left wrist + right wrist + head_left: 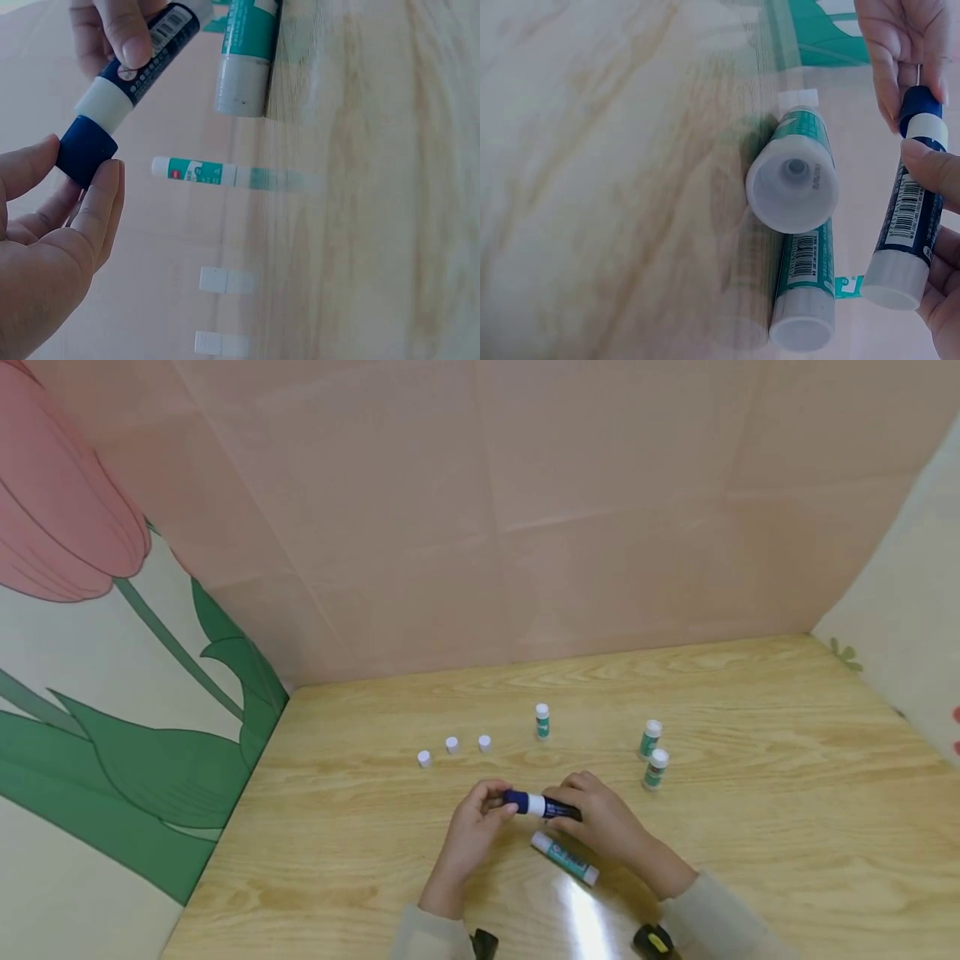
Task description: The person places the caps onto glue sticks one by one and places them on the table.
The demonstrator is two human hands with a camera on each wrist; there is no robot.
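Above the table, a dark blue glue stick [558,808] is held nearly level between the two hands. The left hand [474,827] pinches its blue cap [88,150] between thumb and fingertips. Around the barrel, beside the white collar [105,105], the right hand [600,817] grips with thumb and fingers. In the left wrist view the cap meets the collar at a slight angle; how far it is seated cannot be told. A green glue stick [566,858] lies on its side just below the hands.
Three small white caps [452,745] stand in a loose row beyond the left hand. A green glue stick [542,722] stands upright at centre back, and two more, one nearer [656,770], stand close together at right. A pink backdrop [495,527] borders the wooden table [337,843].
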